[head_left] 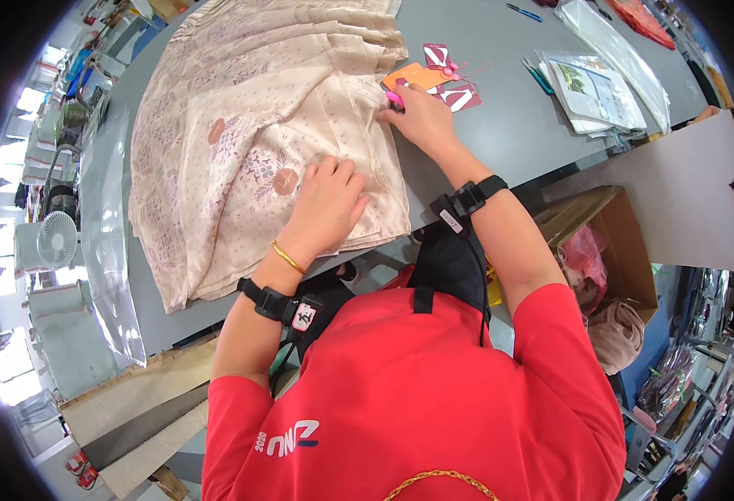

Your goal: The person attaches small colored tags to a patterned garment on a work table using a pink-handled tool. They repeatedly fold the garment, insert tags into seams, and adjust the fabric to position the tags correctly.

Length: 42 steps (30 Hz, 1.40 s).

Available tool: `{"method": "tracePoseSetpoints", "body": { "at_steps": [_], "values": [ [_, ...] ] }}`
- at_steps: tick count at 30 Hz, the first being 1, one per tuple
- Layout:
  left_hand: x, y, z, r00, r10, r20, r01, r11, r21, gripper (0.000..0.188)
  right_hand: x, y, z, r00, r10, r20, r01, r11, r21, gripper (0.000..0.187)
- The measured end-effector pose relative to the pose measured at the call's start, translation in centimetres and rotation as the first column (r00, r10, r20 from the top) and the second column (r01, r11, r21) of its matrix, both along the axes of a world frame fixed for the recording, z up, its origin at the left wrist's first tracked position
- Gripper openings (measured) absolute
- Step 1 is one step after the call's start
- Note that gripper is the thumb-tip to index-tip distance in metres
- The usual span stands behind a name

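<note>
Layers of pale beige patterned fabric (258, 125) lie spread in a fanned stack across the grey table (500, 142). My left hand (329, 200) rests on the near part of the top piece, fingers loosely bent and apart, holding nothing. At the right edge of the fabric, my right hand (421, 117) is closed around a small bright pink object (394, 98), mostly hidden by the fingers. Just beyond that hand lie an orange card (417, 76) and several maroon-and-white tags (460, 97) with pink cords.
Papers in clear sleeves (592, 92), teal-handled snips (538, 75) and a blue pen (524, 12) lie to the right. Clear plastic sheeting (108, 225) hangs over the left edge. An open cardboard box (626, 242) stands below right, beside a white panel (676, 192).
</note>
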<state>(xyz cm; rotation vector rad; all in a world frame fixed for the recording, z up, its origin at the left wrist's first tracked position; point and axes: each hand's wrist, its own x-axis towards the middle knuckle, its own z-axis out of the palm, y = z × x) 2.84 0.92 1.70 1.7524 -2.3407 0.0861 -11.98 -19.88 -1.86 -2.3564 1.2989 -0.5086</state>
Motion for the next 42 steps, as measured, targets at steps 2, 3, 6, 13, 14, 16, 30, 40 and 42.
{"method": "tracePoseSetpoints", "body": {
  "at_steps": [2, 3, 6, 13, 14, 16, 30, 40, 42],
  "values": [
    [0.0, 0.2, 0.0, 1.000, 0.002, -0.024, -0.002, 1.000, -0.001, 0.022, -0.2, -0.7, -0.3, 0.996, 0.004, 0.084, -0.004, 1.000, 0.009, 0.036],
    [-0.1, 0.3, 0.0, 0.999, -0.003, -0.042, 0.002, 1.000, -0.018, 0.022, -0.4, -1.0, -0.4, 0.988, 0.017, 0.152, -0.015, 1.000, -0.010, 0.032],
    [-0.4, 0.3, 0.0, 0.999, 0.046, 0.015, -0.046, 0.997, 0.056, 0.023, -0.3, -1.8, -0.7, 0.989, 0.097, 0.109, -0.092, 0.995, -0.044, 0.028],
    [-0.2, 0.6, 0.3, 0.978, 0.039, -0.204, -0.036, 0.999, 0.020, 0.016, -2.5, -2.3, -1.2, 0.982, 0.144, -0.124, -0.158, 0.981, -0.112, 0.026],
    [-0.4, 0.6, 0.4, 0.961, 0.033, -0.276, -0.040, 0.999, -0.021, 0.015, -3.2, -2.2, -1.3, 0.987, 0.161, 0.020, -0.158, 0.980, -0.121, 0.024],
    [-1.0, 0.1, 0.6, 0.857, 0.068, -0.511, -0.071, 0.997, 0.015, 0.013, -4.2, -1.6, -1.0, 0.919, 0.204, 0.337, -0.146, 0.971, -0.188, 0.022],
    [-2.4, -6.4, 2.0, 0.207, 0.131, -0.970, -0.094, 0.989, 0.114, 0.015, -4.7, 3.6, 8.6, 0.759, 0.243, 0.604, -0.448, 0.869, 0.213, 0.015],
    [6.3, 4.4, 8.1, -0.281, -0.292, -0.914, -0.024, 0.954, -0.297, 0.027, 6.9, 6.4, 9.4, 0.484, 0.285, 0.827, -0.697, 0.697, 0.168, 0.014],
    [7.9, 5.5, 9.6, -0.288, -0.371, -0.883, 0.144, 0.895, -0.423, 0.029, 8.9, 7.5, 9.2, 0.465, 0.313, 0.828, -0.698, 0.705, 0.125, 0.015]
  ]
}}
